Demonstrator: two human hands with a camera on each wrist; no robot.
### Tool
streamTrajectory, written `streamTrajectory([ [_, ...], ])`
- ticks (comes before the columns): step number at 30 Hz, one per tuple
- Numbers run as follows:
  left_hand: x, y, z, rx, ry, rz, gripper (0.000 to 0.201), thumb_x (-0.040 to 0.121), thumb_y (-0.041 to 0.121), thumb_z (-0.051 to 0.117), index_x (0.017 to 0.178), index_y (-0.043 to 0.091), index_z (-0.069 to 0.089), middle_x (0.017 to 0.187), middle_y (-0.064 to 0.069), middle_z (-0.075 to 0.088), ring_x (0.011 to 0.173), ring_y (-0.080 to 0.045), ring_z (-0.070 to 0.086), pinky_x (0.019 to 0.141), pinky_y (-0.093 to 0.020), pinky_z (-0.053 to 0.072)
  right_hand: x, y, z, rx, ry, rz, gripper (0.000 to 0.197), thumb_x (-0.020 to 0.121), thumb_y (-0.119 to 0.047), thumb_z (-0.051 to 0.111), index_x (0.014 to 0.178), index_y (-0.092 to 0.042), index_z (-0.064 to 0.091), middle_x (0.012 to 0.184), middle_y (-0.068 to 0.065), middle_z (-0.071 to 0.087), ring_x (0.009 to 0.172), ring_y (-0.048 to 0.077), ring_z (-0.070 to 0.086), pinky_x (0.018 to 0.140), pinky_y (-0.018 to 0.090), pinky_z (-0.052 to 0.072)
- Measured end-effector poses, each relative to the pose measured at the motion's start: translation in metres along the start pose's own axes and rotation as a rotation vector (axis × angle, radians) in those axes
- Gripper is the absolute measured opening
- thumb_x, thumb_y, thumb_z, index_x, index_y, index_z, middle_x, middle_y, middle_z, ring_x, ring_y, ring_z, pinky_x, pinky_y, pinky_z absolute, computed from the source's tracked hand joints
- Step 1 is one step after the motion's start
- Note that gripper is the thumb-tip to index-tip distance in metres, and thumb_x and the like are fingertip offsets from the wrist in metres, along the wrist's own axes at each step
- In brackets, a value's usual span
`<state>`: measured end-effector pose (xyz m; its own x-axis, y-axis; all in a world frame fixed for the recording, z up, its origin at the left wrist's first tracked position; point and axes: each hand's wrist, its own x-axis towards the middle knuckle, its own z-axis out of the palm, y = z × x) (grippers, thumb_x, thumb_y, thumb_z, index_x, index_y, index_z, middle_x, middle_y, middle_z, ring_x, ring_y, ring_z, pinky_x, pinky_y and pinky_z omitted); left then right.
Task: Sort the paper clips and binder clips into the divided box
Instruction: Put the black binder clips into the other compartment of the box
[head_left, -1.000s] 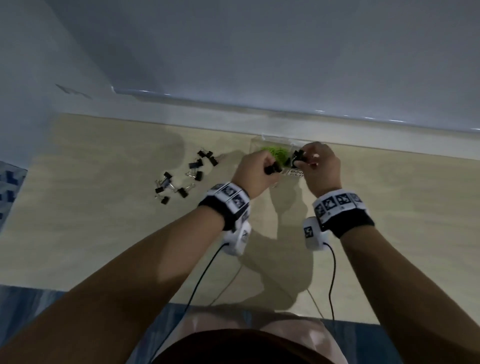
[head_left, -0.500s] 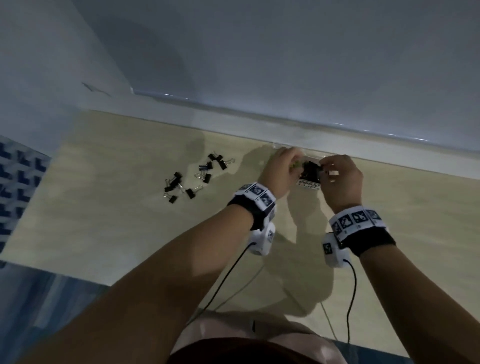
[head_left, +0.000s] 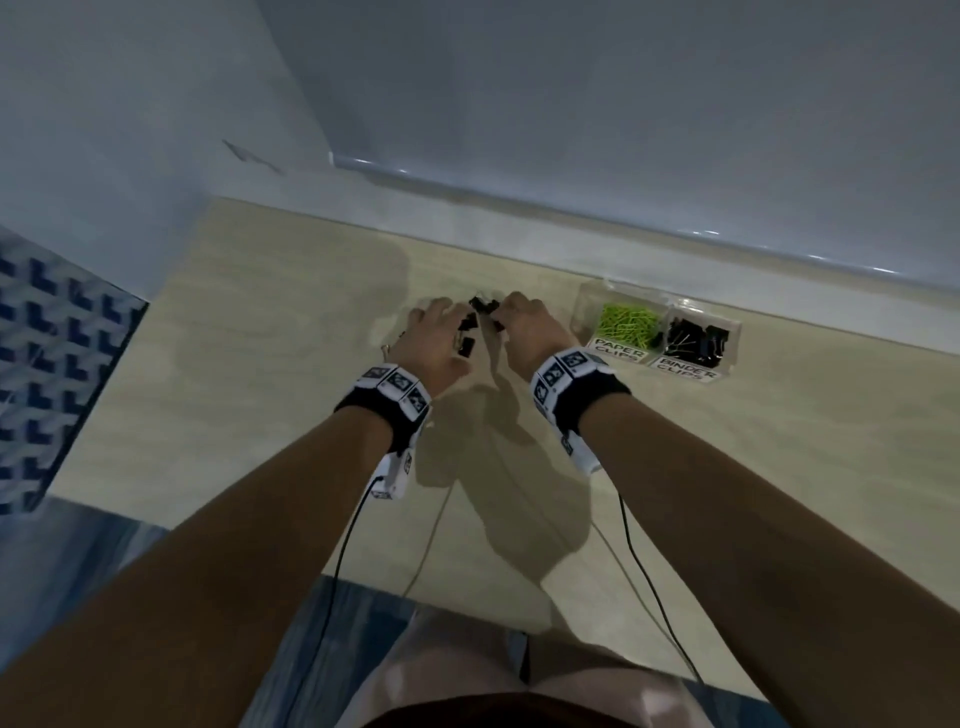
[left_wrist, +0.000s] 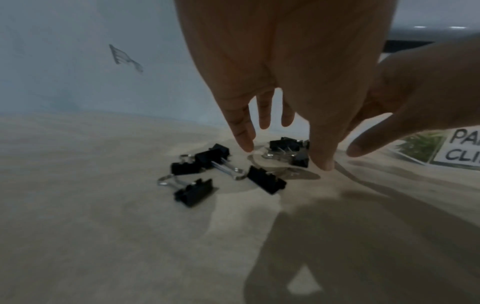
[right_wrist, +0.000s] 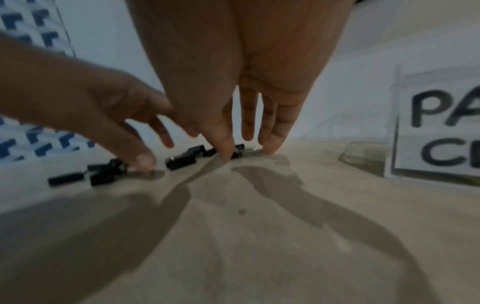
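Observation:
Several loose black binder clips lie in a small pile on the beige table. My left hand hovers over the pile's left side with straight fingers, holding nothing. In the left wrist view its fingertips hang just above the binder clips. My right hand reaches in from the right; its fingertips touch the table beside a binder clip. The clear divided box stands to the right, with green paper clips in the left compartment and black binder clips in the right.
White labels on the box front read PAPER CLIPS and BINDER CLIPS. A pale ledge and wall run behind the table. A blue-patterned surface lies off the left edge. Wrist cables trail towards my lap.
Both hands left the box, where they held binder clips, and moved left to the loose pile. They now hold nothing. The head view swung left.

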<state>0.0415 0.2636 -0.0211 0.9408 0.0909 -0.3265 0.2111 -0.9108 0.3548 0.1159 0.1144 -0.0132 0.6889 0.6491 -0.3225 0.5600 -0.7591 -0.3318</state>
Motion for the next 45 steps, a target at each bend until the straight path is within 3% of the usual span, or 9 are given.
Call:
streamTrajectory([
  [3, 0.009, 0.006, 0.008, 0.069, -0.041, 0.025, 0.070, 0.085, 0.023, 0.063, 0.144, 0.013, 0.027, 0.148, -0.013, 0.029, 0.129, -0.039, 0.031, 0.106, -0.047, 0.033, -0.003, 0.000, 0.009, -0.050, 0.011, -0.050, 0.044, 0.086, 0.001, 0.047, 0.128, -0.011, 0.048, 0.126, 0.015, 0.044, 0.113, 0.035, 0.039, 0.087, 0.043, 0.045],
  [7, 0.004, 0.003, 0.013, -0.001, 0.033, 0.001, 0.050, 0.089, 0.019, 0.060, 0.135, 0.011, 0.043, 0.132, -0.014, 0.044, 0.119, -0.035, 0.041, 0.101, -0.045, 0.038, -0.009, 0.007, 0.022, -0.022, 0.077, -0.046, 0.039, 0.082, 0.003, 0.049, 0.117, -0.012, 0.055, 0.111, 0.018, 0.047, 0.107, 0.036, 0.042, 0.081, 0.047, 0.047],
  [11, -0.001, -0.004, 0.015, -0.041, 0.056, 0.061, 0.042, 0.084, 0.020, 0.060, 0.125, 0.012, 0.052, 0.118, -0.015, 0.050, 0.105, -0.035, 0.051, 0.091, -0.044, 0.045, -0.008, 0.014, 0.020, 0.054, 0.147, 0.058, 0.020, 0.087, -0.016, 0.050, 0.105, -0.012, 0.060, 0.104, 0.018, 0.053, 0.099, 0.035, 0.046, 0.085, 0.042, 0.042],
  [15, -0.004, -0.005, 0.013, -0.062, 0.050, 0.059, 0.040, 0.084, 0.017, 0.058, 0.124, 0.012, 0.056, 0.114, -0.017, 0.049, 0.094, -0.035, 0.055, 0.084, -0.039, 0.049, 0.017, 0.003, 0.006, 0.230, 0.283, 0.049, 0.016, 0.083, -0.015, 0.056, 0.096, -0.008, 0.062, 0.095, 0.020, 0.056, 0.083, 0.036, 0.055, 0.074, 0.037, 0.045],
  [18, -0.001, -0.005, 0.013, -0.025, 0.014, 0.041, 0.041, 0.087, 0.019, 0.057, 0.128, 0.012, 0.054, 0.113, -0.018, 0.048, 0.091, -0.037, 0.057, 0.080, -0.037, 0.047, 0.041, -0.010, -0.001, 0.207, 0.215, 0.054, 0.019, 0.087, -0.014, 0.051, 0.102, -0.005, 0.060, 0.102, 0.021, 0.054, 0.087, 0.037, 0.056, 0.073, 0.035, 0.043],
  [24, 0.006, 0.004, 0.015, -0.050, -0.035, -0.008, 0.044, 0.085, 0.023, 0.063, 0.126, 0.010, 0.052, 0.115, -0.018, 0.046, 0.094, -0.038, 0.057, 0.086, -0.040, 0.049, 0.055, -0.011, 0.008, 0.060, 0.105, 0.034, 0.034, 0.082, -0.002, 0.056, 0.116, -0.006, 0.055, 0.124, 0.017, 0.041, 0.103, 0.036, 0.047, 0.085, 0.044, 0.048],
  [32, 0.009, 0.020, 0.021, -0.049, -0.016, -0.041, 0.042, 0.085, 0.029, 0.063, 0.126, 0.023, 0.052, 0.119, -0.015, 0.044, 0.097, -0.038, 0.054, 0.086, -0.046, 0.049, 0.037, 0.006, 0.013, 0.083, 0.130, -0.019, 0.028, 0.084, -0.015, 0.056, 0.110, -0.004, 0.057, 0.119, 0.015, 0.049, 0.108, 0.032, 0.044, 0.087, 0.043, 0.045],
  [39, 0.000, 0.021, 0.022, -0.038, 0.001, -0.016, 0.035, 0.082, 0.020, 0.060, 0.115, 0.011, 0.057, 0.113, -0.017, 0.047, 0.090, -0.037, 0.056, 0.081, -0.042, 0.050, 0.002, 0.015, 0.013, -0.046, 0.070, -0.029, 0.040, 0.080, -0.030, 0.059, 0.115, -0.013, 0.049, 0.126, 0.009, 0.043, 0.111, 0.031, 0.040, 0.083, 0.044, 0.046],
  [45, -0.013, 0.015, 0.023, -0.016, -0.047, -0.008, 0.042, 0.079, 0.023, 0.061, 0.117, 0.006, 0.052, 0.114, -0.018, 0.045, 0.094, -0.037, 0.053, 0.085, -0.044, 0.047, -0.025, 0.015, 0.020, 0.005, 0.023, 0.003, 0.032, 0.081, -0.005, 0.057, 0.112, -0.012, 0.054, 0.122, 0.012, 0.044, 0.107, 0.035, 0.041, 0.089, 0.042, 0.042],
])
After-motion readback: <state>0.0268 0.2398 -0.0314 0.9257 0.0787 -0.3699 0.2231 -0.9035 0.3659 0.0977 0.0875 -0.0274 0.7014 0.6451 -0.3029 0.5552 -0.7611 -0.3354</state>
